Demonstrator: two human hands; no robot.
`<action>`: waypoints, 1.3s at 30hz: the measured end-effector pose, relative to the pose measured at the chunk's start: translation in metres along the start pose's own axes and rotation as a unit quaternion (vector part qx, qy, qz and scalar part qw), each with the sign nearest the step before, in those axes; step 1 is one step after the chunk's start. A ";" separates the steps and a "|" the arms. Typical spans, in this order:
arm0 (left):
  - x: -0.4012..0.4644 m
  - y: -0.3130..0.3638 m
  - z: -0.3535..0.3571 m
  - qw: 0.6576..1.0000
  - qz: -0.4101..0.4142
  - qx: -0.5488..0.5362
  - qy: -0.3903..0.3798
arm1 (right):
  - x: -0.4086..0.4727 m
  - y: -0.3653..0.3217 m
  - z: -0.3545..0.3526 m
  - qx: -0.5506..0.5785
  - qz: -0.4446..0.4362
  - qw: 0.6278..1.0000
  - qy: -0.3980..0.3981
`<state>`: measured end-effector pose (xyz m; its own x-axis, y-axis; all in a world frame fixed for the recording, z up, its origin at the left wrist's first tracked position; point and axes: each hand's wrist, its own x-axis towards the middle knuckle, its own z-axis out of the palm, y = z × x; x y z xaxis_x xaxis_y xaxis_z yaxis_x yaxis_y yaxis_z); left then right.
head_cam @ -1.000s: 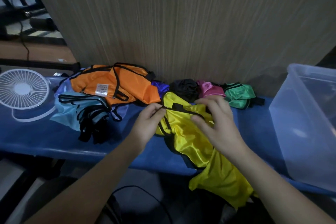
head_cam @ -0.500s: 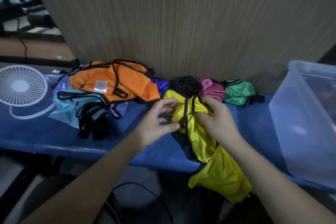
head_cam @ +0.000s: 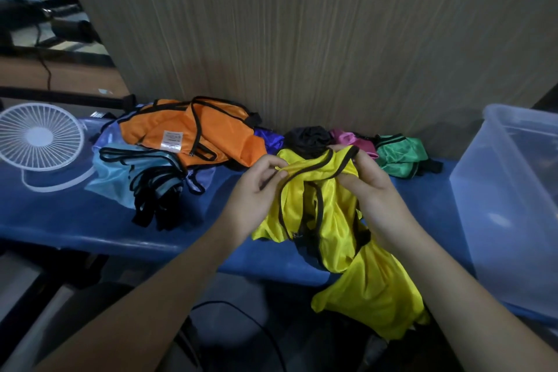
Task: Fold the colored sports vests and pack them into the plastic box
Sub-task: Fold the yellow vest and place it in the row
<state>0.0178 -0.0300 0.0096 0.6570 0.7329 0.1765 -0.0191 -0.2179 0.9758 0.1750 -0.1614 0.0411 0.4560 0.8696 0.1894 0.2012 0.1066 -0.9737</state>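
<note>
Both my left hand (head_cam: 256,190) and right hand (head_cam: 367,190) pinch the yellow vest (head_cam: 326,214) by its black trim; slick fabric overhanging the blue table (head_cam: 75,220) could slide off.

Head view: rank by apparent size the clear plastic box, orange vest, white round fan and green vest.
1. Clear plastic box, though cropped at the right edge.
2. Orange vest.
3. White round fan, cropped at the left edge.
4. Green vest, bunched up.
</note>
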 end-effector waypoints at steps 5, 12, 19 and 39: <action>0.001 0.013 -0.016 1.000 0.015 -0.006 -0.019 | -0.001 -0.002 -0.004 -0.084 -0.032 0.994 0.058; -0.003 0.008 -0.039 0.991 0.057 0.062 -0.108 | 0.003 0.011 -0.011 -0.177 -0.015 0.972 0.152; -0.007 0.004 -0.058 0.945 0.083 0.194 -0.251 | 0.010 0.018 -0.029 -0.149 0.044 0.966 0.206; -0.012 -0.004 -0.039 0.983 -0.013 0.181 -0.027 | 0.003 0.016 -0.008 -0.288 0.021 0.949 0.124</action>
<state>-0.0197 -0.0126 0.0085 0.6933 0.7079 0.1352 0.2606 -0.4212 0.8687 0.1863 -0.1607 0.0266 0.6503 0.7190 0.2454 0.5863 -0.2694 -0.7640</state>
